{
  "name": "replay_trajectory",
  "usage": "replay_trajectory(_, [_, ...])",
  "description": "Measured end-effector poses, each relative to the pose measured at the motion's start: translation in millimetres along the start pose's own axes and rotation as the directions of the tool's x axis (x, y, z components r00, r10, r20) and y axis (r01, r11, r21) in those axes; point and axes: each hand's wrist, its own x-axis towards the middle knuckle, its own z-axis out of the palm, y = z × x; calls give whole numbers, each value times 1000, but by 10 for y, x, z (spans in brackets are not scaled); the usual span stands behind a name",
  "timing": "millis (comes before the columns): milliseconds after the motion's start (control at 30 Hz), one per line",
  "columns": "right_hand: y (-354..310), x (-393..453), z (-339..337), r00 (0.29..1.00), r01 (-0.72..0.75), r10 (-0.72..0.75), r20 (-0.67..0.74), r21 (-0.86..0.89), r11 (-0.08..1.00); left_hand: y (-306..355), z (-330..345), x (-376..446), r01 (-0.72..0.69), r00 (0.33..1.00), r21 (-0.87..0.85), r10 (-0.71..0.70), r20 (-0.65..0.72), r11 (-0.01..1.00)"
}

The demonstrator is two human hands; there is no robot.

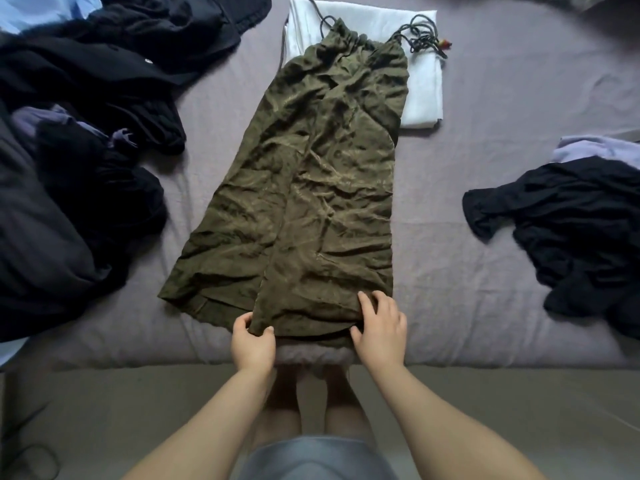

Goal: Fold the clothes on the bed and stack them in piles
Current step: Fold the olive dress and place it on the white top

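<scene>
Head view: left hand (252, 342) pinches olive trousers (301, 188); right hand (379, 329) grips hem.

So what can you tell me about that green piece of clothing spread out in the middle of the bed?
The olive green trousers look like thin, heavily creased fabric. They lie flat on the bed, legs folded one over the other and pointing toward the person, the gathered waist with dark drawstrings resting on a folded white cloth. At the hems, the left hand pinches the corner of the upper leg, and the right hand grips the edge beside it.
</scene>
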Motion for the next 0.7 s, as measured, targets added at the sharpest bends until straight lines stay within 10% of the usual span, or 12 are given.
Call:
replay_trajectory(400, [412,-363,1,942,326,-323,92,-16,945,-2,-177,214,-86,985,274,41,166,958])
replay_trajectory(700, [-332,259,-183,852,523,-522,-32,69,850,528,-445,471,-260,859,469,424,-287,844])
